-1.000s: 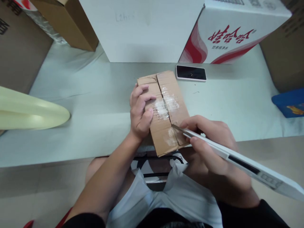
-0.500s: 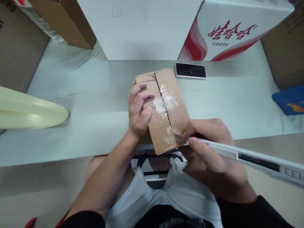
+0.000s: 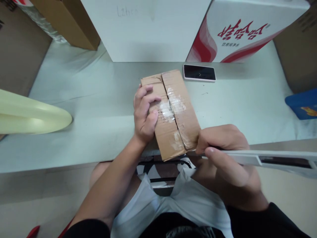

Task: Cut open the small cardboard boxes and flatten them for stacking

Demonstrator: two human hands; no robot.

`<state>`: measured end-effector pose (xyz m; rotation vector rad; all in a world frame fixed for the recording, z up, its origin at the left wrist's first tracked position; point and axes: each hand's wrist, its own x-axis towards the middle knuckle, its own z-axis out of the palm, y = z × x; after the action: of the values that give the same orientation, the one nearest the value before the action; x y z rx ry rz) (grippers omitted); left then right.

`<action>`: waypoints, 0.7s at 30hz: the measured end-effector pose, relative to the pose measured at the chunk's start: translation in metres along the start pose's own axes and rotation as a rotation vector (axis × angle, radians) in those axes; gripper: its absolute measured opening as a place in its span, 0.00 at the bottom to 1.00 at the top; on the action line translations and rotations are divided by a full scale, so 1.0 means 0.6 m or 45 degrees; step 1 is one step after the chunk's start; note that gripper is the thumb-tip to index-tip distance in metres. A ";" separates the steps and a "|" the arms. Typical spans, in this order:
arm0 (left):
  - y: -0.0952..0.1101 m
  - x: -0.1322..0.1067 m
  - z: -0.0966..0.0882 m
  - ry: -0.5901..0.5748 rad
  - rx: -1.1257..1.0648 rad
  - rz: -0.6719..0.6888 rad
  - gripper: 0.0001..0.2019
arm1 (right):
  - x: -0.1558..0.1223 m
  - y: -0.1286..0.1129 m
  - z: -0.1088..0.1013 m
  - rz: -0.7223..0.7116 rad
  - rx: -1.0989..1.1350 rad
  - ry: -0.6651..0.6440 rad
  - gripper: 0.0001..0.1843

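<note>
A small brown cardboard box (image 3: 190, 112) lies tilted at the table's front edge, with a lengthwise seam and torn clear tape on top. My left hand (image 3: 146, 112) grips its left side, fingers curled over the top face. By the box's near right corner, my right hand (image 3: 225, 152) is closed around a white utility knife (image 3: 247, 158), whose handle points off to the right. The knife's tip is hidden near my fingers, and I cannot tell whether it touches the cardboard.
A phone (image 3: 199, 72) lies behind the box, before a large white carton (image 3: 148, 39) and a red-and-white carton (image 3: 237, 36). A pale yellow object (image 3: 34, 114) sits at left, a blue container (image 3: 303, 104) at right. A pale green cloth (image 3: 106, 132) covers the table.
My right hand has moved right with the knife, and the blade has left the seam's near end. The knife's handle now lies more level. My left hand and the box stay put.
</note>
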<state>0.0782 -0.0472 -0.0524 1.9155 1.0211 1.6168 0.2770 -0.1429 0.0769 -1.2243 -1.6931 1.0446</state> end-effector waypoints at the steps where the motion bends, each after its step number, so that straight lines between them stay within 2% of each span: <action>1: -0.001 0.000 0.000 -0.001 -0.005 0.012 0.18 | -0.003 -0.001 0.001 0.010 0.027 0.043 0.16; 3: -0.004 -0.001 -0.001 -0.009 0.004 0.024 0.19 | -0.005 0.003 0.002 -0.021 0.114 0.167 0.19; 6: -0.008 -0.002 -0.002 -0.020 0.042 -0.002 0.22 | 0.000 0.022 0.006 -0.135 0.228 0.455 0.27; 8: -0.008 -0.002 -0.004 -0.037 0.056 -0.028 0.24 | 0.009 0.038 0.011 -0.177 0.076 0.567 0.24; 9: -0.007 -0.001 -0.005 -0.047 0.058 -0.037 0.25 | 0.014 0.046 0.014 -0.191 -0.058 0.553 0.17; 11: -0.005 0.000 -0.007 -0.061 0.053 -0.046 0.25 | 0.025 0.057 0.019 -0.192 -0.324 0.412 0.06; 14: -0.001 0.001 -0.007 -0.065 0.032 -0.055 0.24 | 0.038 0.063 0.022 -0.194 -0.483 0.227 0.10; 21: 0.005 0.000 -0.005 -0.030 -0.038 -0.065 0.22 | 0.048 0.057 0.023 -0.139 -0.570 0.251 0.06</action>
<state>0.0762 -0.0494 -0.0493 1.8698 1.0227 1.5693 0.2687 -0.1108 0.0443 -1.4383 -1.8683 0.4705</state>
